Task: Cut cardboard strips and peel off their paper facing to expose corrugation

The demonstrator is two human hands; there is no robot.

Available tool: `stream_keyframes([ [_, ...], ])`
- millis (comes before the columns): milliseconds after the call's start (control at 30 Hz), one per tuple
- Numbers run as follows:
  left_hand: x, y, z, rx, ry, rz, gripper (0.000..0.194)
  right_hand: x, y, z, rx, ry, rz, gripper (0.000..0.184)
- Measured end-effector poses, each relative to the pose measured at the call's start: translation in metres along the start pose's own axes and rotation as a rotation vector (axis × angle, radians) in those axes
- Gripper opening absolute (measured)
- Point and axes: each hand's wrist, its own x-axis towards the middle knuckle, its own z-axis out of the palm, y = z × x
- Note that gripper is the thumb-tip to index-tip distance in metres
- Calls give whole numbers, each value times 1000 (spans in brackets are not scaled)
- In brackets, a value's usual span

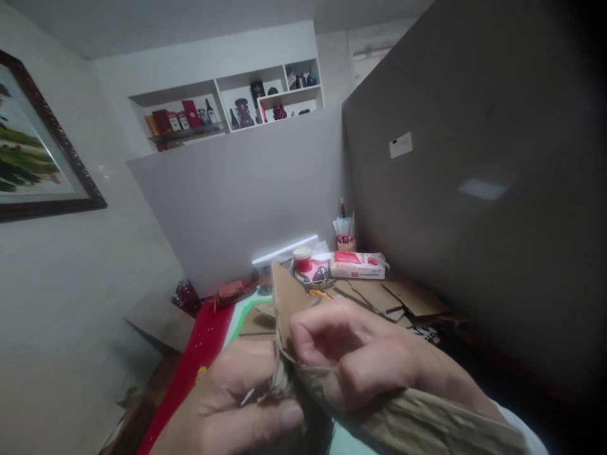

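Close in front of me, both hands grip one bent piece of brown cardboard (436,420) with ragged, crumpled edges. My left hand (237,398) is closed on its torn edge, the thumb lying along the near side. Beside it, my right hand (365,354) pinches the cardboard with its fingers curled, and a long creased strip runs under that hand toward the lower right. A flat flap of the same piece stands up between the hands. Part of the grip is hidden behind the cardboard and fingers.
Behind my hands, flat cardboard pieces (412,297) lie on the table with its red cover (203,344). Farther back are a paper cup (302,259), a tissue pack (359,265) and a pen holder (346,242). Grey partitions (246,202) rise behind and at the right.
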Motion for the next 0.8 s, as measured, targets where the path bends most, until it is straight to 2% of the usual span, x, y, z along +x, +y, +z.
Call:
stream_keyframes([
  [100,-4,5,0,40,-3,7,24,-5,0,4,62,3,9,21],
  [200,-6,11,0,143,65,-132,25,-7,2,3,43,84,-26,27],
  [267,-5,13,-1,240,69,-175,27,-7,1,-1,-42,118,-52,29],
  [333,-2,10,-3,311,40,-119,30,-8,-2,-4,-168,128,-61,28],
  [400,3,5,-4,357,63,-60,32,-8,-5,-5,-438,159,-66,21],
  [533,11,-5,-1,626,273,-1,30,0,3,2,-1142,322,-120,18],
  [600,15,-11,4,780,386,34,27,8,14,6,-1370,401,-88,17],
  [667,20,-17,8,873,477,76,25,18,25,9,-1513,474,-35,14],
  [800,29,-30,15,993,674,132,19,37,40,9,-1588,562,-11,19],
])
